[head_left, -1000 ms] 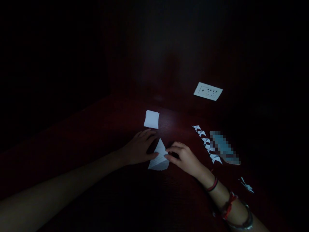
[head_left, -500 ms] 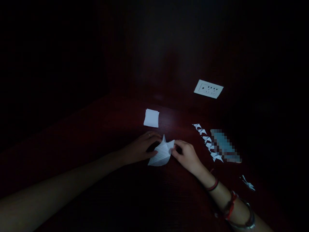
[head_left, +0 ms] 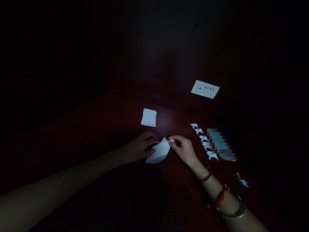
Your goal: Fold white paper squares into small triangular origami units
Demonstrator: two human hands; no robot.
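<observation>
A creased sheet of lined white paper (head_left: 159, 152) is held between my two hands above the dark red table. My left hand (head_left: 139, 147), a ring on one finger, grips the sheet's left side, thumb on the near face and fingers behind. At the upper right corner, my right hand (head_left: 182, 147) pinches the paper between thumb and fingers. A small stack of square white papers (head_left: 149, 117) lies just beyond my left hand. To the right of my right hand runs a row of several small folded paper pieces (head_left: 203, 139).
A phone-shaped object (head_left: 220, 144), blurred out, lies beside the folded row. Nearer on the right is a small heap of paper scraps (head_left: 242, 180). A white wall socket (head_left: 205, 89) sits on the dark back panel. The surroundings are very dim.
The sheet's upper point, which stood up separately from the right corner, now lies lower and the notch between them has closed. My right fingers have shifted up at that corner. The view has shifted slightly.
</observation>
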